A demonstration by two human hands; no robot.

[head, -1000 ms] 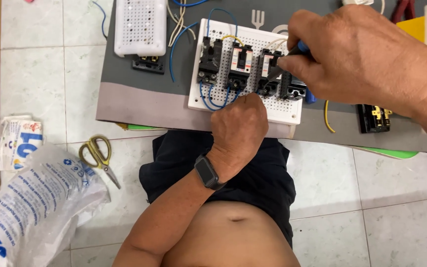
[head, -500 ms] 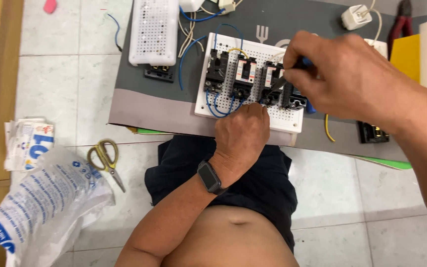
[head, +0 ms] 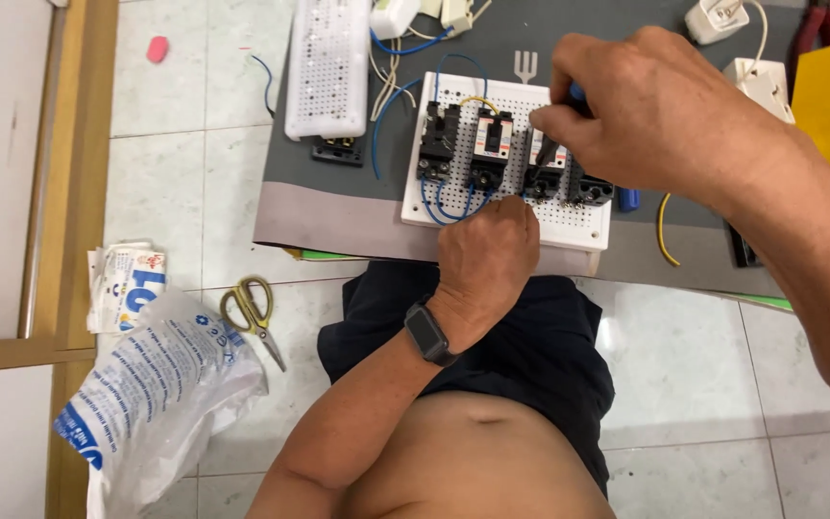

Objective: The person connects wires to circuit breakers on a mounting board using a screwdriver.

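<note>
Grey mat: right hand fingers pinch screwdriver; left hand steadies pegboard.

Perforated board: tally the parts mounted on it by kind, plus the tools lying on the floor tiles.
Black breaker-type modules on the white perforated board: 4 (first at)
Scissors on the floor: 1
Total: 5
The right hand holds a blue-handled screwdriver over the third module; the left hand rests at the board's near edge.

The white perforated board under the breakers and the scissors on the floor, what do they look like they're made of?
White perforated board: likely matte plastic, with an even grid of small holes. Scissors: shiny grey blades, probably steel, with yellowish handles that look like plastic.
</note>
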